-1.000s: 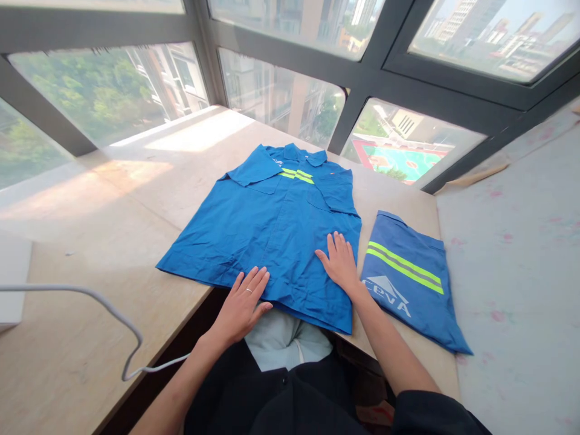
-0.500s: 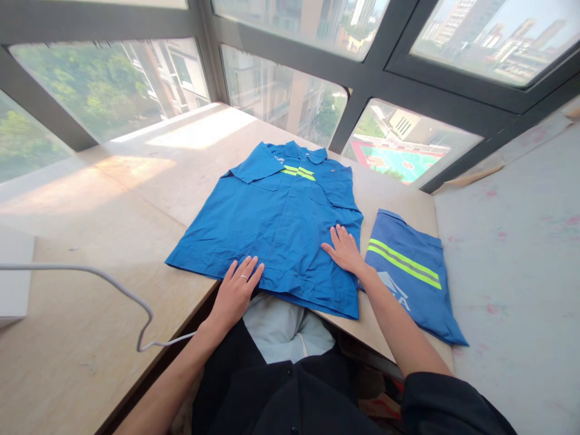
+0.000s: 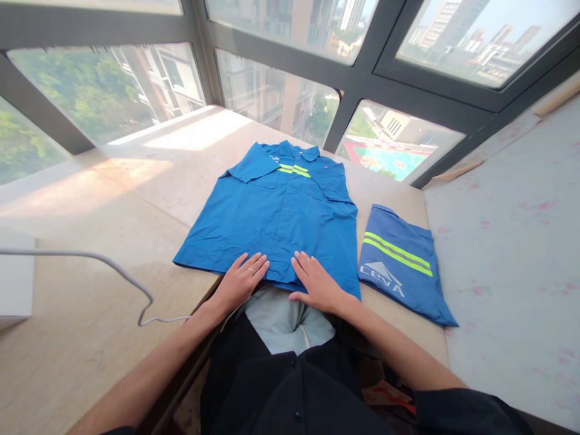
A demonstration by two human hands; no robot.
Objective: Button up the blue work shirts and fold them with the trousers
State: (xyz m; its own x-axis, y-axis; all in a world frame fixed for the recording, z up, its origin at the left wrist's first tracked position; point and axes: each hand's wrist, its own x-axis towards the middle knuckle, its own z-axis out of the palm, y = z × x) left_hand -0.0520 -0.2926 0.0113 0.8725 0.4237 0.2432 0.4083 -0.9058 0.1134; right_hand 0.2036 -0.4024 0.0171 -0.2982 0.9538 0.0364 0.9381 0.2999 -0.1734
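A blue work shirt (image 3: 276,217) with yellow-green stripes near its collar lies flat, front up, on the wooden table (image 3: 113,205). Its sleeves are folded in. My left hand (image 3: 240,279) rests flat on the shirt's near hem, fingers stretched out, a ring on one finger. Beside it my right hand (image 3: 315,283) lies flat on the hem too, fingers spread. Both hands hold nothing. To the right of the shirt sits a folded blue garment (image 3: 401,269) with yellow-green stripes and a white logo.
A white cable (image 3: 113,275) runs across the table's left part to a white object (image 3: 16,284) at the left edge. Large windows (image 3: 281,103) stand behind the table. A pale speckled surface (image 3: 512,241) adjoins on the right. The table's near edge is notched at my body.
My right hand slid from the shirt's right side leftward and down to the near hem, close to my left hand. My left hand stayed on the hem.
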